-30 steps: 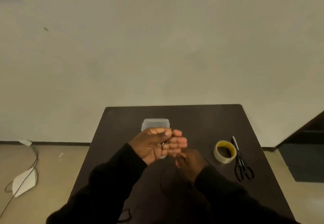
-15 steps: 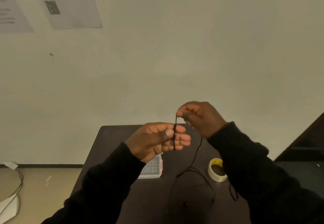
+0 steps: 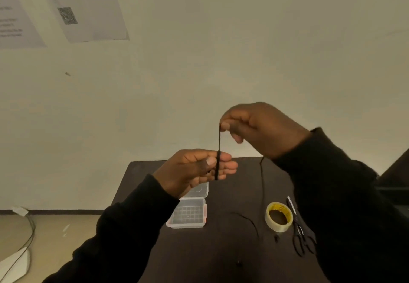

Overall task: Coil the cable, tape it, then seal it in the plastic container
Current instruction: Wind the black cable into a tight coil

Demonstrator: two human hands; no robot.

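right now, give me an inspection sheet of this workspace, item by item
surface: dark table, mostly bare.
job's things: black cable wound round the left hand's fingers, rest trailing down to the table; clear plastic container open, lid hinged back, inside bare; tape roll lying flat.
clutter: black scissors beside the tape roll.
hands: left hand holds the coil under the thumb; right hand pinches the cable above it, strand taut between them.
cables: a separate cord lies on the floor at left.
surroundings: plain wall, printed sheets stuck on it, one with a QR code.
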